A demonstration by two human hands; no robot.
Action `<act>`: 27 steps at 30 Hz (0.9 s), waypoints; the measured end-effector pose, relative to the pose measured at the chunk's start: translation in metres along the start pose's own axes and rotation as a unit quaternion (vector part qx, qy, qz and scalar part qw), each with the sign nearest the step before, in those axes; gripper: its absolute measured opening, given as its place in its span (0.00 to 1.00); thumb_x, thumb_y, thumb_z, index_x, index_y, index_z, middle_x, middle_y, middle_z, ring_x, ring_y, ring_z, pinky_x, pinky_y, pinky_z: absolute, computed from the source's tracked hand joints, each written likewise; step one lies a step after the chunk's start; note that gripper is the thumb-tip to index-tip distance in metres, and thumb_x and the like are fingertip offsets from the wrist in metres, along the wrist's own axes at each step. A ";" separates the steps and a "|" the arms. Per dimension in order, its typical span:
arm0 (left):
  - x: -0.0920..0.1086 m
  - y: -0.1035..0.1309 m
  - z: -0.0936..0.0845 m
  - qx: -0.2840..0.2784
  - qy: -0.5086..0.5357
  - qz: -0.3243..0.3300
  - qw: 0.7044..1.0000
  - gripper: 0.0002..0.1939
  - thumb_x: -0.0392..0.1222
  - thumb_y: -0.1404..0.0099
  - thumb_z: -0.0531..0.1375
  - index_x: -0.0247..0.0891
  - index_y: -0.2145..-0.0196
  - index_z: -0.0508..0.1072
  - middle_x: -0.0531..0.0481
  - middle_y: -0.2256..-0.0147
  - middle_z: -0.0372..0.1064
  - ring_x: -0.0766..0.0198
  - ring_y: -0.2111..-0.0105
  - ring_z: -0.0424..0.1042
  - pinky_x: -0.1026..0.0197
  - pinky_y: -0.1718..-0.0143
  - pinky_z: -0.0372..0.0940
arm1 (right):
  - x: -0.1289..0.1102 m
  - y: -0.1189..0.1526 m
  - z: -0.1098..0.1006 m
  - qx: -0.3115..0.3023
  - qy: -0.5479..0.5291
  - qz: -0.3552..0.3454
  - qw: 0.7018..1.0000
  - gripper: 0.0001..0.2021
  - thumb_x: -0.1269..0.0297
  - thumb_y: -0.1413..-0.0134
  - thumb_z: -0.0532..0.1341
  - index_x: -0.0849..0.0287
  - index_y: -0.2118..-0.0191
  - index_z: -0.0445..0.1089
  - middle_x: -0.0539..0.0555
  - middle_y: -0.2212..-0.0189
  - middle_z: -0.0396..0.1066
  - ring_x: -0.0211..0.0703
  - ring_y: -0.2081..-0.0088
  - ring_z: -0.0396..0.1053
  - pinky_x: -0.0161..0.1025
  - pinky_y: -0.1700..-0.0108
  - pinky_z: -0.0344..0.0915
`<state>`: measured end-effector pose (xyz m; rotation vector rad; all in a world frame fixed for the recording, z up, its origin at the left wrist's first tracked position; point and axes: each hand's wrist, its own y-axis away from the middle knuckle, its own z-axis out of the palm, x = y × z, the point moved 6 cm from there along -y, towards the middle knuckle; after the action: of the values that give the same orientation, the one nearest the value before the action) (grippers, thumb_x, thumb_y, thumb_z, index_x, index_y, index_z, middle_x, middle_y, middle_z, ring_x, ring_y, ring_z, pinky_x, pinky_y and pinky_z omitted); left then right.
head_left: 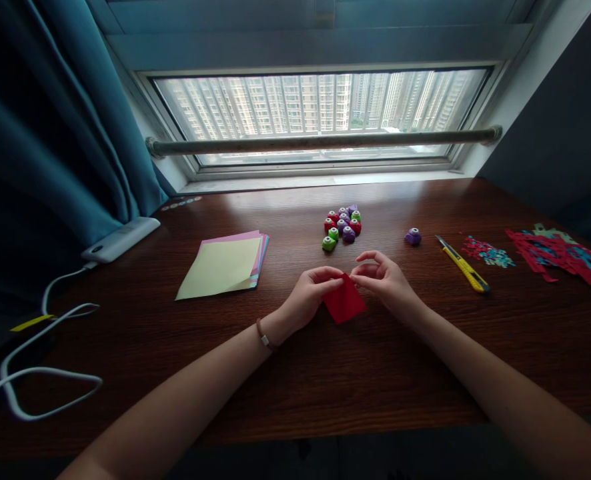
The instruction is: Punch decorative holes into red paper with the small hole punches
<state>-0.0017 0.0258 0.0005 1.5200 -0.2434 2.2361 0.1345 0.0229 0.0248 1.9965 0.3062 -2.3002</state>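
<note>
Between my two hands is a small square of red paper [344, 303], held just above the table with one corner pointing toward me. My left hand [315, 291] pinches its upper left edge between thumb and fingers. At the top corner, the thumb and index finger of my right hand [383, 280] close on the paper, while its other fingers curl loosely. Beyond my hands sits a cluster of small craft hole punches [342, 225] in red, purple and green. One purple punch [413, 236] stands apart to the right.
A stack of coloured paper [220, 267] lies left, pale yellow on top. Rightward are a yellow utility knife [463, 267], tiny paper cutouts [488, 252] and red and blue paper strips [560, 253]. A white power bank [121, 239] with a looping white cable [50, 370] lies far left.
</note>
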 end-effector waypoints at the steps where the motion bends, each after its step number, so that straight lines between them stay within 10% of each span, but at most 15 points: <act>1: 0.000 0.000 -0.001 0.005 -0.005 0.002 1.000 0.10 0.38 0.49 0.64 0.34 0.67 0.73 0.50 0.69 0.70 0.69 0.70 0.67 0.67 0.66 0.60 | -0.003 0.001 0.000 0.005 0.013 -0.015 1.000 0.17 0.63 0.57 0.65 0.58 0.62 0.58 0.49 0.73 0.68 0.37 0.71 0.67 0.36 0.66 0.65; 9: 0.000 0.000 0.000 0.009 -0.037 0.003 0.999 0.10 0.40 0.48 0.64 0.33 0.68 0.71 0.50 0.69 0.68 0.68 0.71 0.66 0.66 0.67 0.59 | -0.037 0.021 0.017 0.006 0.356 -0.289 0.889 0.07 0.70 0.49 0.58 0.58 0.62 0.64 0.51 0.70 0.67 0.39 0.67 0.65 0.37 0.63 0.63; 27: -0.003 0.002 0.001 0.007 -0.036 -0.035 0.999 0.11 0.43 0.49 0.64 0.31 0.72 0.71 0.50 0.75 0.68 0.70 0.76 0.65 0.67 0.72 0.59 | -0.033 0.026 0.022 -0.019 0.422 -0.334 0.843 0.15 0.71 0.46 0.54 0.55 0.52 0.59 0.53 0.67 0.69 0.42 0.64 0.67 0.41 0.59 0.64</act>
<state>-0.0004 0.0229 -0.0017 1.5933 -0.1915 2.1360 0.1235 -0.0089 0.0582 3.1246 1.2511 -1.3864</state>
